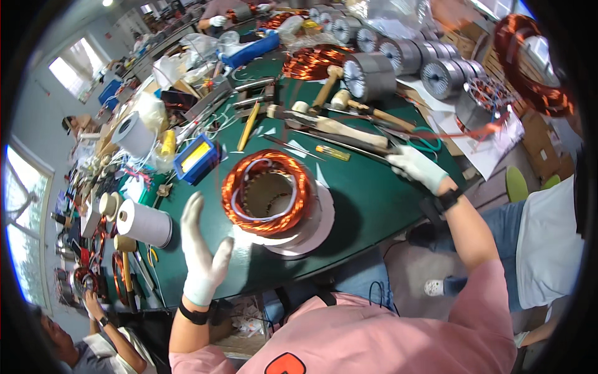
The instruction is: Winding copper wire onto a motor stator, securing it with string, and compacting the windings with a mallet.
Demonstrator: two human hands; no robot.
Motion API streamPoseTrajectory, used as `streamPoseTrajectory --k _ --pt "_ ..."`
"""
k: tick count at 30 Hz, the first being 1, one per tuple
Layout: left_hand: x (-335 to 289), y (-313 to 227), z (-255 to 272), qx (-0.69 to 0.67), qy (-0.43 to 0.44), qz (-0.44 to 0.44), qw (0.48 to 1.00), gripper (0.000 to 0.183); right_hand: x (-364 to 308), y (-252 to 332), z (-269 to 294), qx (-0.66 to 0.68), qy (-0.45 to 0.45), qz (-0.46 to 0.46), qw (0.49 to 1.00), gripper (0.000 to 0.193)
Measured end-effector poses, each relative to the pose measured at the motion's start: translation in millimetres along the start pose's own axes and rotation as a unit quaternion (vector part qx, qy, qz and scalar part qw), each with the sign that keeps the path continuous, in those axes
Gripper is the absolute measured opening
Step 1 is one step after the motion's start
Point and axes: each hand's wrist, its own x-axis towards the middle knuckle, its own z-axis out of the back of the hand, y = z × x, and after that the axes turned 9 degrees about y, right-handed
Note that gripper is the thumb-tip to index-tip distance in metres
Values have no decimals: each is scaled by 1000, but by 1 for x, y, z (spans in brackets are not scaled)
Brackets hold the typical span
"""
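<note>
My left hand (204, 252), in a white glove, is open with thumb and fingers apart, just left of a wound stator. The stator's copper coil ring (232, 196) is tied with a pale cord around its hollow grey core (269, 190). It sits upright on a round white base (324, 215). My right hand (418, 167), also gloved, is closed around the near end of a long thin dark tool (349, 144) at the right. The fingertips are partly hidden. Beside that tool lies a thick wooden handle (352, 132).
Wooden mallets (329, 86), a yellow screwdriver (332, 153), green-handled scissors (428, 142) and a yellow pencil (249, 126) lie beyond the stator. Metal stator cores (369, 76) line the back right. A blue box (195, 159) and white thread spool (144, 223) stand left. People are nearby.
</note>
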Motion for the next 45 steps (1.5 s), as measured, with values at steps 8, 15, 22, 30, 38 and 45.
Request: streamPoseTrajectory --k 8,15,22,30,38,45 --pt "110 -47 28 -22 113 -150 982 92 -120 14 -76 290 94 7 952 37" --pt "174 -80 17 -96 155 -78 980 65 -152 -3 -125 284 34 22 958 31" --pt "118 55 103 -363 -36 41 930 47 -131 6 -142 354 84 59 930 48" --pt "-105 93 31 -103 -2 292 951 34 -58 30 -100 -60 -185 156 968 26" --pt "-140 89 10 91 -13 266 960 30 -13 -38 -116 -284 -304 169 894 20" --pt "-146 82 -3 109 -35 276 954 30 -16 -35 -116 -263 -304 157 902 19"
